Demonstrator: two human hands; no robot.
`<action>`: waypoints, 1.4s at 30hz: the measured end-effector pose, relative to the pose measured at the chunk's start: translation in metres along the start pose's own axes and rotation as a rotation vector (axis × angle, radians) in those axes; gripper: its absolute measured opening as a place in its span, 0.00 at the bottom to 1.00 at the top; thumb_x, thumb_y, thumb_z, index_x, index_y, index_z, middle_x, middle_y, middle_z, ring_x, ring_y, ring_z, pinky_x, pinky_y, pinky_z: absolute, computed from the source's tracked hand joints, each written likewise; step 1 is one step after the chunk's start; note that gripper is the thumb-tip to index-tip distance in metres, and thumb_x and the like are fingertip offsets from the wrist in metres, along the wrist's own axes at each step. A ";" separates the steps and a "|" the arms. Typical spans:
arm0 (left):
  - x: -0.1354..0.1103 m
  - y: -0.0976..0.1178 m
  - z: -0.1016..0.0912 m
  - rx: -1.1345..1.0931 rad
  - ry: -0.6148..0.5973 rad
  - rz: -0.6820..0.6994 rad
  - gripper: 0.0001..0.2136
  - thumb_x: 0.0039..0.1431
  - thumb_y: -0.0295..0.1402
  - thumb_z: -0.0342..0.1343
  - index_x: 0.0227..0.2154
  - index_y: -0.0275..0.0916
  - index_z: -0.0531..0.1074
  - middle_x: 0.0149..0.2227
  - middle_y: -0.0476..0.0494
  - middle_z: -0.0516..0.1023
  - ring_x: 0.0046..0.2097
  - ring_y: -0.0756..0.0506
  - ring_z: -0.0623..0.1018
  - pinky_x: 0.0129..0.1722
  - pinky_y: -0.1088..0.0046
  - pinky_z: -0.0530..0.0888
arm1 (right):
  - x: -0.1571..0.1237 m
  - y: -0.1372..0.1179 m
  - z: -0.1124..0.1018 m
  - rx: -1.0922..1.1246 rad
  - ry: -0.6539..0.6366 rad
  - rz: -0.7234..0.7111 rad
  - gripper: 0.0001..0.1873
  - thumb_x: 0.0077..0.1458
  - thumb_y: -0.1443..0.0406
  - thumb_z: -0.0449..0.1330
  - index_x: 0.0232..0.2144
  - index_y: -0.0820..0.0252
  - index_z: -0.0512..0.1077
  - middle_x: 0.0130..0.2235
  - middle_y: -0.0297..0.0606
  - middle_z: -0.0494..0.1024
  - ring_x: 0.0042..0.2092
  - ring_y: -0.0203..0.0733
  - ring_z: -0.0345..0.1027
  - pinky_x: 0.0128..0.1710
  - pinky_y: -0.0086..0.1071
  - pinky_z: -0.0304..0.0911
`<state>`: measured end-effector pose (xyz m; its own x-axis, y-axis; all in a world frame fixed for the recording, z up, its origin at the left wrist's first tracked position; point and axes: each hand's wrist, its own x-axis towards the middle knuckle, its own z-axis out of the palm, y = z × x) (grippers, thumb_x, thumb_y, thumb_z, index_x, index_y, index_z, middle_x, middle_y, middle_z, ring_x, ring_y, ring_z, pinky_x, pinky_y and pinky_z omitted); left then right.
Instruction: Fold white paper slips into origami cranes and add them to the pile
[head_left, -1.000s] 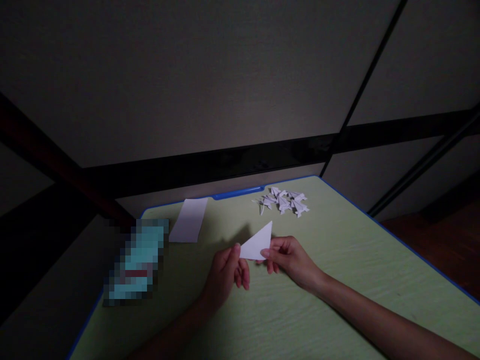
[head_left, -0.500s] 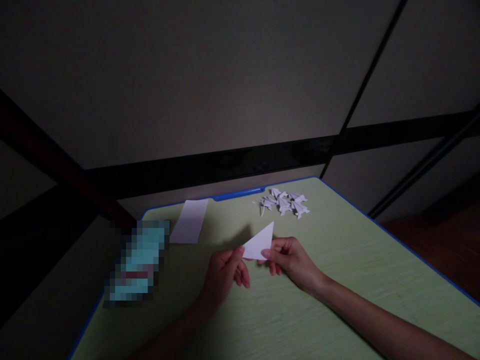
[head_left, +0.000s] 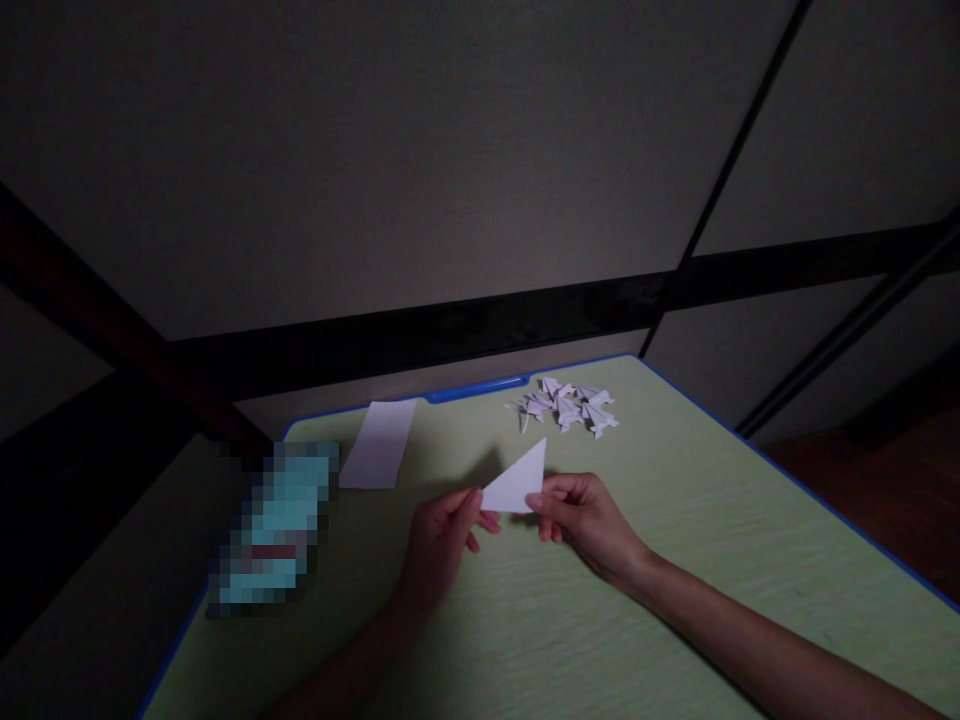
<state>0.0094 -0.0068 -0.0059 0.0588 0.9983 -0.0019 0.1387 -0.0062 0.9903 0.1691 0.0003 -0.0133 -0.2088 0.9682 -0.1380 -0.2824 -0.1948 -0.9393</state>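
A white sheet of paper folded into a triangle (head_left: 517, 484) is held up above the green table, one point upward. My left hand (head_left: 444, 535) pinches its left corner between thumb and fingers. At its lower right corner, my right hand (head_left: 581, 510) grips it with the thumb on the near face. Beyond the paper, several folded white paper figures (head_left: 568, 408), shaped like small frogs, lie in a cluster. Thin white paper strips (head_left: 523, 415) lie at the cluster's left side.
A white rectangular sheet of paper (head_left: 379, 445) lies at the back left. Nearer on the left is a blurred, pixelated turquoise object (head_left: 281, 525). The table (head_left: 720, 520) has a blue edge and a blue tray slot (head_left: 478, 389) at the back, close to a grey panelled wall (head_left: 420, 170).
The folded paper has shifted slightly up and to the left. My left hand has moved a little with it, its lower fingers now tucked closer under the paper.
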 end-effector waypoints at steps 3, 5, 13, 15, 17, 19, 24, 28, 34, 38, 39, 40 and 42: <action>-0.001 -0.002 -0.001 0.091 0.054 0.083 0.13 0.46 0.32 0.53 0.37 0.35 0.72 0.33 0.42 0.76 0.29 0.48 0.74 0.23 0.79 0.69 | -0.001 -0.001 0.000 -0.017 -0.002 0.013 0.11 0.33 0.62 0.66 0.15 0.66 0.71 0.12 0.31 0.71 0.14 0.26 0.59 0.15 0.20 0.53; -0.002 -0.002 -0.002 0.162 0.055 0.142 0.14 0.46 0.30 0.53 0.39 0.37 0.72 0.39 0.41 0.74 0.32 0.48 0.74 0.25 0.78 0.70 | -0.001 -0.001 0.001 -0.028 0.002 0.025 0.11 0.31 0.62 0.66 0.15 0.66 0.72 0.13 0.32 0.72 0.15 0.27 0.61 0.16 0.21 0.54; -0.004 -0.002 0.000 0.201 -0.101 0.168 0.18 0.38 0.28 0.59 0.38 0.40 0.73 0.40 0.42 0.74 0.34 0.45 0.73 0.24 0.78 0.70 | -0.002 0.000 0.003 -0.057 0.022 0.028 0.14 0.28 0.62 0.67 0.11 0.66 0.67 0.11 0.30 0.69 0.13 0.27 0.59 0.13 0.21 0.53; -0.004 -0.001 0.001 0.195 -0.125 0.168 0.16 0.39 0.28 0.58 0.36 0.39 0.73 0.38 0.43 0.74 0.33 0.46 0.73 0.24 0.78 0.69 | -0.003 0.000 0.003 -0.081 0.016 0.036 0.15 0.29 0.61 0.67 0.12 0.66 0.66 0.10 0.29 0.68 0.12 0.27 0.58 0.12 0.20 0.51; -0.003 0.000 0.001 0.195 -0.135 0.191 0.08 0.42 0.29 0.56 0.28 0.37 0.75 0.30 0.44 0.75 0.29 0.48 0.71 0.23 0.79 0.66 | -0.003 0.000 0.003 -0.108 -0.005 0.031 0.16 0.29 0.60 0.66 0.12 0.66 0.66 0.10 0.30 0.68 0.12 0.27 0.57 0.11 0.20 0.49; -0.002 0.002 0.000 0.181 -0.115 0.199 0.10 0.45 0.32 0.53 0.14 0.35 0.72 0.19 0.47 0.69 0.23 0.50 0.68 0.21 0.79 0.63 | -0.003 0.001 0.002 -0.113 -0.026 0.020 0.16 0.31 0.58 0.65 0.12 0.66 0.66 0.10 0.30 0.68 0.12 0.27 0.58 0.12 0.21 0.50; 0.002 -0.002 -0.002 -0.014 0.006 -0.012 0.20 0.44 0.45 0.52 0.09 0.35 0.62 0.11 0.52 0.60 0.18 0.53 0.62 0.18 0.78 0.58 | 0.000 0.003 -0.001 -0.093 -0.094 -0.036 0.15 0.39 0.58 0.62 0.15 0.66 0.67 0.14 0.32 0.71 0.16 0.27 0.60 0.17 0.21 0.55; 0.006 -0.008 -0.005 -0.137 0.019 -0.071 0.20 0.42 0.48 0.53 0.13 0.34 0.64 0.12 0.52 0.62 0.19 0.52 0.63 0.19 0.78 0.59 | 0.002 0.004 -0.003 -0.096 -0.099 -0.032 0.15 0.39 0.57 0.62 0.17 0.65 0.67 0.13 0.30 0.69 0.14 0.27 0.56 0.15 0.21 0.50; 0.004 -0.005 -0.002 -0.099 -0.003 -0.103 0.16 0.39 0.44 0.56 0.12 0.33 0.67 0.12 0.53 0.62 0.19 0.53 0.63 0.18 0.79 0.58 | -0.003 -0.003 0.001 -0.158 -0.109 -0.047 0.14 0.36 0.59 0.64 0.16 0.65 0.68 0.14 0.28 0.66 0.16 0.26 0.53 0.16 0.22 0.48; -0.001 -0.006 0.004 -0.076 -0.091 -0.127 0.14 0.38 0.40 0.57 0.13 0.33 0.68 0.12 0.53 0.64 0.18 0.53 0.64 0.18 0.79 0.58 | -0.004 -0.004 0.005 -0.167 -0.020 -0.026 0.14 0.34 0.58 0.64 0.19 0.65 0.71 0.19 0.31 0.70 0.20 0.30 0.58 0.20 0.24 0.53; -0.003 -0.006 0.006 -0.088 -0.118 -0.127 0.13 0.38 0.39 0.57 0.14 0.33 0.68 0.13 0.52 0.65 0.19 0.52 0.65 0.18 0.79 0.60 | -0.004 -0.004 0.005 -0.177 0.008 -0.024 0.15 0.33 0.58 0.64 0.18 0.65 0.71 0.17 0.30 0.70 0.19 0.30 0.57 0.19 0.24 0.52; -0.003 -0.007 0.007 -0.111 -0.142 -0.124 0.12 0.38 0.38 0.57 0.17 0.33 0.70 0.15 0.51 0.67 0.20 0.52 0.66 0.19 0.79 0.61 | -0.004 -0.003 0.004 -0.187 0.023 -0.020 0.15 0.33 0.57 0.64 0.16 0.65 0.70 0.17 0.30 0.69 0.19 0.29 0.56 0.18 0.24 0.51; -0.004 -0.007 0.007 -0.166 -0.176 -0.121 0.13 0.41 0.37 0.56 0.28 0.33 0.71 0.17 0.50 0.70 0.21 0.51 0.69 0.20 0.78 0.64 | -0.003 -0.002 0.003 -0.190 0.009 -0.004 0.16 0.33 0.57 0.64 0.17 0.66 0.71 0.16 0.30 0.69 0.18 0.29 0.56 0.17 0.24 0.50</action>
<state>0.0147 -0.0114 -0.0137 0.2247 0.9656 -0.1312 -0.0084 0.1365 0.9906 0.1674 -0.0031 -0.0101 -0.1990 0.9704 -0.1366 -0.1013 -0.1591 -0.9821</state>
